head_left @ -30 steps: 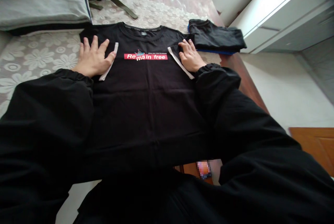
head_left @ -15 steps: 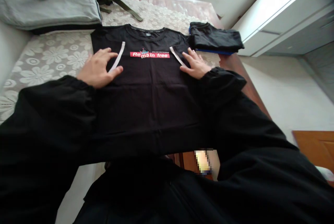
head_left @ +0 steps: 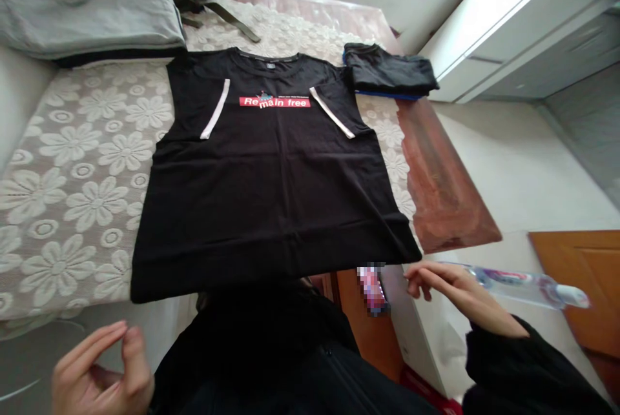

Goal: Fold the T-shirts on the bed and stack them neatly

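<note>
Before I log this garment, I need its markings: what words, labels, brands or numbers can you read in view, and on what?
"Remain free": on the red band across the chest of the black T-shirt.
Small line of lettering just above that band: too small to read.
Neck label inside the collar: too small to read.
Label on the clear bottle: too blurred to read.

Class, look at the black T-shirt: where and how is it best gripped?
Probably pinch both hem corners from the near side: the black T-shirt lies flat, collar at the far end, hem closest to the left hand and right hand.
</note>
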A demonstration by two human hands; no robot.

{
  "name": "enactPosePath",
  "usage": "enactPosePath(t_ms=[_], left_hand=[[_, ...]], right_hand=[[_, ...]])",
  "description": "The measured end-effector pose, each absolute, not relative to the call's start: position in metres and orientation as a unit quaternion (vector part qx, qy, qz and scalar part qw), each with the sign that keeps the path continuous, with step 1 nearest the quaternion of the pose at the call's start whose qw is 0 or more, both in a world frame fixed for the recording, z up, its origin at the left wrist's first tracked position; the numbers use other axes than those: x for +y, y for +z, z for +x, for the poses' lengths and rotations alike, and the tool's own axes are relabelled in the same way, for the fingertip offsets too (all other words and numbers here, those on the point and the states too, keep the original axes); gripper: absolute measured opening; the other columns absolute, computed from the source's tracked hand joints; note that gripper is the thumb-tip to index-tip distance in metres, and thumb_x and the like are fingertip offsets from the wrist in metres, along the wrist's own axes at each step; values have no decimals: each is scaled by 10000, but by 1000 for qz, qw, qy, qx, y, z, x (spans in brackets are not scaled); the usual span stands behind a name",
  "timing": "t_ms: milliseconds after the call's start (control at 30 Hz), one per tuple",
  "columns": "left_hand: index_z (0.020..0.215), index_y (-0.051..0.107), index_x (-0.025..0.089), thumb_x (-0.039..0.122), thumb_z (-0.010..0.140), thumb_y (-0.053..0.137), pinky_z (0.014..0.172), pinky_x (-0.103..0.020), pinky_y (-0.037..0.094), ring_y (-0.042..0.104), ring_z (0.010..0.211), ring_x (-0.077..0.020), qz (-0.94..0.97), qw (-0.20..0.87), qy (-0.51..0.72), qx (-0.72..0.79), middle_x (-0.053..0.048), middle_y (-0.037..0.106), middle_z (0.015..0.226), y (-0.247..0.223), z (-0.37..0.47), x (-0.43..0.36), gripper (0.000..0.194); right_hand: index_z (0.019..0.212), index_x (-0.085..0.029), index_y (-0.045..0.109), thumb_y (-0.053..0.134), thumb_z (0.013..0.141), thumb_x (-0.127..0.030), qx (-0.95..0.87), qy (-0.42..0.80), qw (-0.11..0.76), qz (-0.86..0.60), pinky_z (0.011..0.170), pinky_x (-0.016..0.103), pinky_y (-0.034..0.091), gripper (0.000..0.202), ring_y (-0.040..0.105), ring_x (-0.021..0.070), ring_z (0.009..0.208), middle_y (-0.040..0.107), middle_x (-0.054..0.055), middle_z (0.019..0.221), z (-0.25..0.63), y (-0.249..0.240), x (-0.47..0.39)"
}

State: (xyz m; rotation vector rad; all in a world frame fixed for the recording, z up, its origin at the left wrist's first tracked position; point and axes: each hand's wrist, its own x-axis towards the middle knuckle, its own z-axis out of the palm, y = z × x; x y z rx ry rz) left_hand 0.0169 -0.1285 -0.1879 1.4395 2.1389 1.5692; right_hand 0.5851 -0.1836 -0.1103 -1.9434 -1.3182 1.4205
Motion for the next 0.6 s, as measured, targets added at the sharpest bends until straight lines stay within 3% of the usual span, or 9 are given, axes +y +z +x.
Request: enactPosePath(t_ms=[100, 200, 267, 433, 500, 600], left_hand=[[1047, 684, 224, 609, 732, 937, 1050, -604, 617, 731, 931, -307, 341, 231, 521, 748, -75, 745, 1026, -208, 18, -142, 557], [1171, 670, 245, 706, 751, 915, 1126, -551, 603, 754, 1148, -329, 295, 400, 469, 730, -95, 760, 1240, -214, 18, -141, 670], [1119, 689, 233, 772, 717, 905, 1040, -493, 639, 771, 1102, -329, 320, 402, 434, 740, -102, 780, 1199, -212, 17, -137, 706], [879, 696, 213, 815, 665, 846, 687, -378, 619, 750, 808, -309, 414, 323, 319, 789, -85, 748, 819, -200, 14, -129, 656], [909, 686, 214, 762, 641, 852, 630, -365, 601, 741, 746, -302, 401, 291, 313, 810, -77, 731, 780, -195, 16, -130, 632], [1139, 665, 203, 618, 643, 895, 585, -350, 593, 723, 664, -278, 400, 269, 350, 803, -55, 740, 789, -188, 19, -140, 686]], right_hand=[[1049, -191, 857, 634, 873, -997, -440, 453, 133, -764, 821, 454, 669, 856, 796, 371, 963, 834, 163, 1053, 594, -132, -193], [1046, -197, 844, 653, 819, -999, -433, 429, 116, -784, 991, 511, 642, 855, 779, 423, 1104, 833, 160, 1156, 596, -145, -192], [1035, -189, 830, 660, 824, -957, -425, 418, 122, -794, 1007, 519, 630, 814, 781, 431, 1098, 835, 162, 1135, 597, -150, -192], [996, -213, 836, 746, 797, -840, -418, 393, 147, -806, 983, 498, 629, 664, 785, 435, 1115, 845, 152, 1095, 599, -160, -195], [988, -228, 850, 757, 792, -813, -416, 393, 149, -807, 974, 500, 624, 623, 792, 433, 1095, 849, 137, 1084, 599, -162, -196], [956, -248, 867, 711, 827, -804, -424, 380, 142, -810, 964, 495, 615, 592, 795, 429, 1082, 855, 115, 1068, 596, -163, -197]])
